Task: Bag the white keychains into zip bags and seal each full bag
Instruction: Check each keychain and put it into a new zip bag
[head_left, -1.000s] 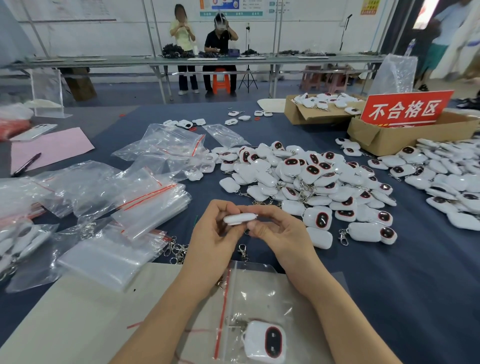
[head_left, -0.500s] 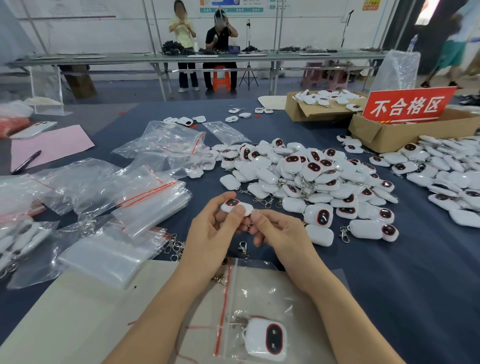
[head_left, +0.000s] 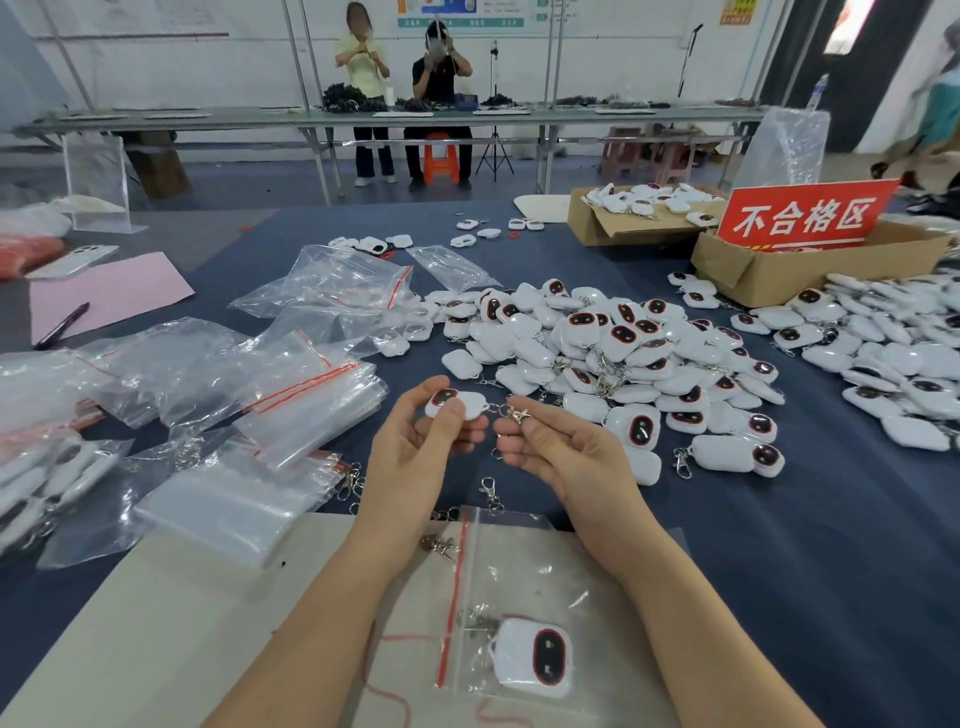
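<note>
Since the earlier frame, the held keychain has been turned face-up and the hands drawn slightly apart, so its metal clasp is now stretched out to the right. The white body is pinched in the fingers of the left hand, closed around it; the clasp is nipped by the right hand, thumb and forefinger closed on the metal. Directly below the fingers, on the counter, one zip bag lies with one keychain already inside, its red-striped mouth apparently unsealed. Left of the hands, stacks of empty bags are spread, too many to count. Beyond and right of the fingers, a loose pile of keychains is heaped, dozens at least. Two cardboard boxes stand further off. The chain could be snagged on the bag's mouth during insertion, or the slack bag pushed away, since neither hand is free to hold it open.
</note>
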